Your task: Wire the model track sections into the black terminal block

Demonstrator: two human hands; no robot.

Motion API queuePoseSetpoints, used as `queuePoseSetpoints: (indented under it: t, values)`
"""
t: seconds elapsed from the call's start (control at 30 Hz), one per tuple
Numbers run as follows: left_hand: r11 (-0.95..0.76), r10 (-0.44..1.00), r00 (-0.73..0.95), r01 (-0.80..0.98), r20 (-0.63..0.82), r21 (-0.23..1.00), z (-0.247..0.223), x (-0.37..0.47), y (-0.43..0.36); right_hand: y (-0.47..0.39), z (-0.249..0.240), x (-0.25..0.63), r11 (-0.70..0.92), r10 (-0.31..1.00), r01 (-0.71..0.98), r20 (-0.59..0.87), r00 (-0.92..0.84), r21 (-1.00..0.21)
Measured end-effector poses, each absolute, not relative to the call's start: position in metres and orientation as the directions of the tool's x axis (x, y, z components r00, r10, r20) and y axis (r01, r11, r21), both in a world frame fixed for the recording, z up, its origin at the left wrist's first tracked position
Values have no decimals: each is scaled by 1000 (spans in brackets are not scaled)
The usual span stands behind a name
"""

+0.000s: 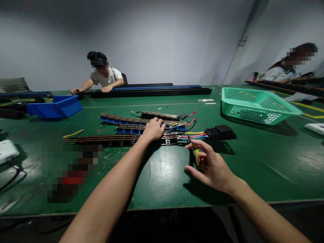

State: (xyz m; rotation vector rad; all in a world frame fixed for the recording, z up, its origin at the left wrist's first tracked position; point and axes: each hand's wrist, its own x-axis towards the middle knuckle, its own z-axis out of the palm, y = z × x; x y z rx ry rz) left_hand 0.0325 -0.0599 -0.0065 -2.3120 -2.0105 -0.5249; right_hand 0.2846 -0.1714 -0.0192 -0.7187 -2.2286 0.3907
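My left hand (154, 130) reaches over a group of long circuit strips, its fingers curled down on a blue circuit strip (126, 129); its fingertips are partly hidden. Under that wrist lies a long black strip (101, 139) with copper-coloured rails. Coloured wires (193, 136) run from its right end to a black connector block (219, 132). Just below these wires is my right hand (212, 165), the thumb and index finger apart. Its other fingers are curled round a small yellow-handled tool (196, 152) with a dark tip, whose kind I cannot make out.
A green perforated basket (260, 106) stands at the right and a blue bin (55, 106) at the left. More strips (162, 115) lie beyond my left hand. Across the green table, a co-worker (106, 76) leans over long dark bars (152, 91). Another person (286, 71) sits at far right.
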Motion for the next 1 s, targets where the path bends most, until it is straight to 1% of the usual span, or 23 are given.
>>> queuePoseSetpoints:
  t: [0.03,0.1,0.23,0.33,0.4,0.47,0.6,0.63,0.7,0.73,0.8,0.87,0.93,1.0]
  values:
    - [-163,956,107,968,273,193,-7,33,-60,-169,-20,284,773,633,415,534,-561,-480]
    - [-157,958,102,969,268,192,-6,33,-60,-165,-22,283,753,657,480,465,-594,-451]
    - [-146,962,94,970,255,193,-5,33,-61,-160,-20,277,739,667,534,343,-661,-410]
    - [-153,960,100,970,260,191,-5,33,-61,-155,-11,271,685,720,602,253,-646,-410]
    - [-153,960,100,970,261,191,-5,33,-61,-151,-5,268,656,747,655,199,-635,-375]
    - [-149,961,96,970,261,192,-5,34,-61,-147,-1,267,662,746,695,157,-647,-281]
    - [-148,959,93,970,269,193,-5,34,-61,-141,2,264,695,716,718,57,-696,42]
    - [-150,958,94,970,272,193,-5,34,-61,-140,3,263,694,714,712,28,-700,105]
    - [-154,957,97,969,274,193,-5,34,-61,-139,3,262,695,710,698,-11,-704,172]
    - [-155,957,98,969,274,194,-5,33,-61,-138,3,263,701,705,692,-14,-710,171]
    - [-157,957,100,968,273,195,-5,33,-61,-135,1,266,719,689,688,28,-724,100]
    - [-158,956,102,968,273,194,-6,33,-60,-132,-3,270,725,686,687,131,-716,-50]
    - [-158,956,103,969,273,189,-6,33,-60,-129,-9,272,699,715,663,241,-656,-268]
    - [-157,956,103,971,274,182,-6,33,-60,-127,-14,271,621,778,594,310,-546,-512]
